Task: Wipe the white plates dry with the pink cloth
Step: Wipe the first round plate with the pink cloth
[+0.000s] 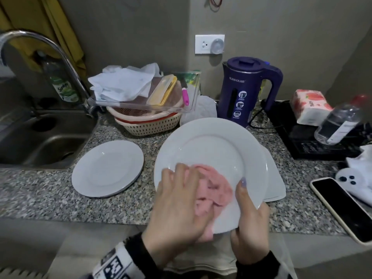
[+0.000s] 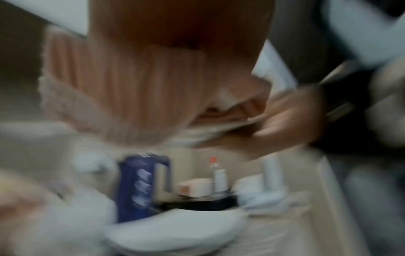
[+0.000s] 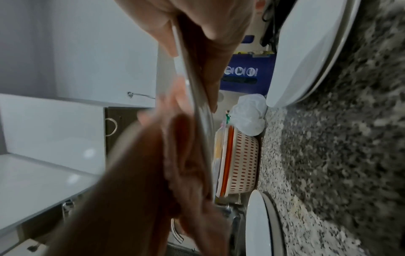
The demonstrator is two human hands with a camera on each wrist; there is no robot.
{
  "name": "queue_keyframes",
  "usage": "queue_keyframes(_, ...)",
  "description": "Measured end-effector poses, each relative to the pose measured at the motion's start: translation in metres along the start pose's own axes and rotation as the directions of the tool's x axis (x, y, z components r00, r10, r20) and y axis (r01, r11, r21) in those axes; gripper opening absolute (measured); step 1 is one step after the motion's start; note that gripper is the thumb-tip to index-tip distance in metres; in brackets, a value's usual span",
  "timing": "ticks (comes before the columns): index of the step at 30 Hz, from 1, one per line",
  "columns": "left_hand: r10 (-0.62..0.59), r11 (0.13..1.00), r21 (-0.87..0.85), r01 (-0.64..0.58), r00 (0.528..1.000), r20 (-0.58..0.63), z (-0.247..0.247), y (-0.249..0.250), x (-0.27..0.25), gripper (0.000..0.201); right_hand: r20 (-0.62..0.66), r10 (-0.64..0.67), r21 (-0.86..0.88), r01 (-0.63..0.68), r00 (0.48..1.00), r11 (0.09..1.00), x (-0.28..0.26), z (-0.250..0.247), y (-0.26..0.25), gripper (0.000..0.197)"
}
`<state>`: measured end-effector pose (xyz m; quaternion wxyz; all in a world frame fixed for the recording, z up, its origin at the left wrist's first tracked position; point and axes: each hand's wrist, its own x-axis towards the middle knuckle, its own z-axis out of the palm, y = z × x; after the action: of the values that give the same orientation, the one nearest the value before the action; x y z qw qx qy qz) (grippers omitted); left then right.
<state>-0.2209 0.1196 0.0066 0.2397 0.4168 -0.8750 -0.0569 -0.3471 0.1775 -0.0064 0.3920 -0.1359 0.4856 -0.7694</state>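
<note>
On the granite counter [image 1: 124, 208], one white plate [image 1: 107, 168] lies left of the held plate [image 1: 211, 150] and more sit stacked behind it [image 1: 275, 184]. The right hand [image 1: 249, 224] pinches the held plate's rim while the left hand [image 1: 177, 204] presses the pink cloth [image 1: 215, 190] on its face. Wiping looks midway; which plates are already dry cannot be told.

Speckled granite counter [image 1: 50, 190] across the foreground. Steel sink [image 1: 40, 141] at 9 o'clock under a curved chrome tap [image 1: 60, 57]. Grey wall [image 1: 281, 27] behind; white socket [image 1: 209, 44] at 12. Mustard curtain [image 1: 60, 27] at 11.

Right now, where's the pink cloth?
Head view: the pink cloth is bunched on the lower part of the held plate, pressed there by the left hand, with the right hand gripping the rim beside it.
</note>
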Motion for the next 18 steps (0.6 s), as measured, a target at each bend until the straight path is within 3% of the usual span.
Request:
queue_keyframes(2,0.101,0.995,-0.014,-0.101,0.995,0.023,0.005,0.018,-0.008,0.046,0.024,0.043,0.079,-0.045,0.999,0.996,-0.001,0.003,0.001,0.025)
queue_keyframes(4,0.091,0.995,0.031,-0.091,0.996,-0.013,0.000,0.001,0.010,0.044,0.027,0.062,0.088,-0.064,0.998,0.994,-0.004,-0.001,0.001,0.026)
queue_keyframes(7,-0.076,0.980,0.177,0.094,0.991,-0.109,-0.019,-0.044,0.038,0.046,0.030,0.065,0.075,-0.068,0.997,0.995,-0.009,-0.009,0.000,0.021)
queue_keyframes(8,-0.161,0.972,0.155,0.178,0.980,-0.115,-0.024,-0.052,0.039,0.049,0.024,0.060,0.076,-0.062,0.998,0.995,-0.010,-0.010,-0.002,0.020)
queue_keyframes(10,-0.265,0.963,0.026,0.269,0.960,-0.092,-0.027,-0.048,0.028,0.054,-0.035,0.043,0.101,-0.040,0.998,0.994,-0.007,-0.008,-0.006,0.016)
queue_keyframes(14,-0.116,0.986,-0.125,0.110,0.993,-0.038,-0.009,-0.005,-0.006,0.059,-0.059,0.021,0.164,-0.011,0.998,0.986,0.001,-0.004,-0.008,0.017)
queue_keyframes(16,-0.246,0.944,-0.248,0.218,0.966,-0.086,-0.008,-0.004,-0.004,0.075,-0.090,0.015,0.164,0.000,0.996,0.987,0.000,-0.003,-0.005,0.017)
queue_keyframes(18,-0.481,0.770,-0.500,0.397,0.875,-0.046,-0.019,-0.010,0.005,0.079,-0.122,0.026,0.201,-0.001,0.992,0.980,-0.002,-0.001,-0.002,0.019)
